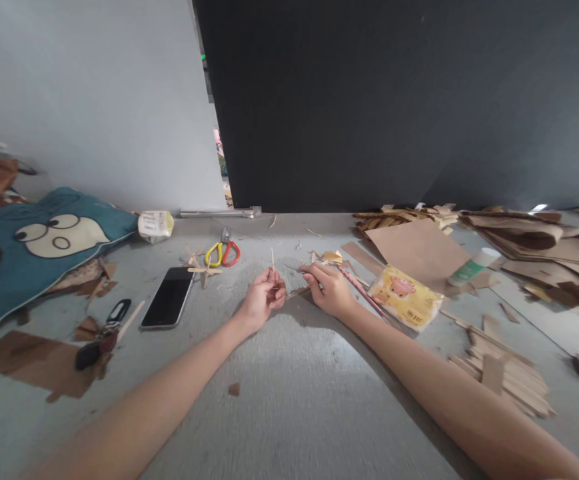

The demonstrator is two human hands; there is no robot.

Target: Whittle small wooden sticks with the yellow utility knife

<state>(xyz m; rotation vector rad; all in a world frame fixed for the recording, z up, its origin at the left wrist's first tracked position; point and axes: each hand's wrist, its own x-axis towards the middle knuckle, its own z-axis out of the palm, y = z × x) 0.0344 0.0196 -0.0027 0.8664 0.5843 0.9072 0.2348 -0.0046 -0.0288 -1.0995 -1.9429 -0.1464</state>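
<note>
Forearms [419,365], stick [272,259] jutting up from pinching left hand [262,299], right hand [332,288] curled, grip unclear

One phone [168,298], one pair of scissors [226,236]

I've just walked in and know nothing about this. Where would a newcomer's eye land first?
Probably mid-picture, where the left hand holds a thin stick upright, with the right hand beside it. Next might come the blue cartoon cushion at far left, and the big dark panel behind. The tool with yellow and red handles also stands out, beyond the left hand.
</note>
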